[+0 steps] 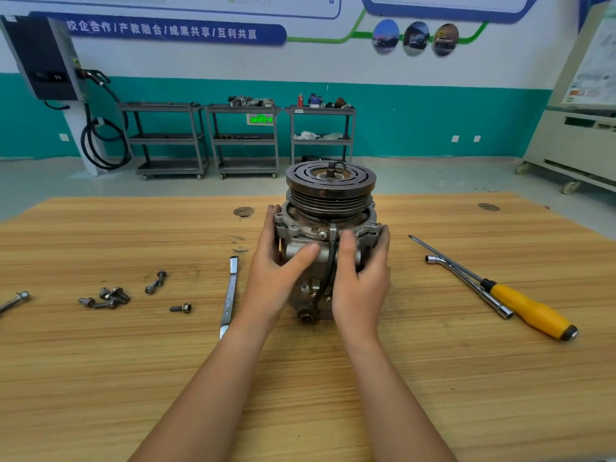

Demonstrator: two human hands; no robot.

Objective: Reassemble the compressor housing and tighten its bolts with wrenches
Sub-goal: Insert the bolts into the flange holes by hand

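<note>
The compressor stands upright in the middle of the wooden table, its dark grooved pulley on top and its grey housing below. My left hand wraps round the housing's left side, thumb across the front. On the right side my right hand grips the housing, thumb up beside the black cable. Several loose bolts lie to the left. A flat wrench lies just left of my left wrist. An L-shaped socket wrench lies on the right.
A yellow-handled screwdriver lies across the socket wrench on the right. One long bolt sits at the table's left edge. Grey shelf carts stand by the far wall, beyond the table.
</note>
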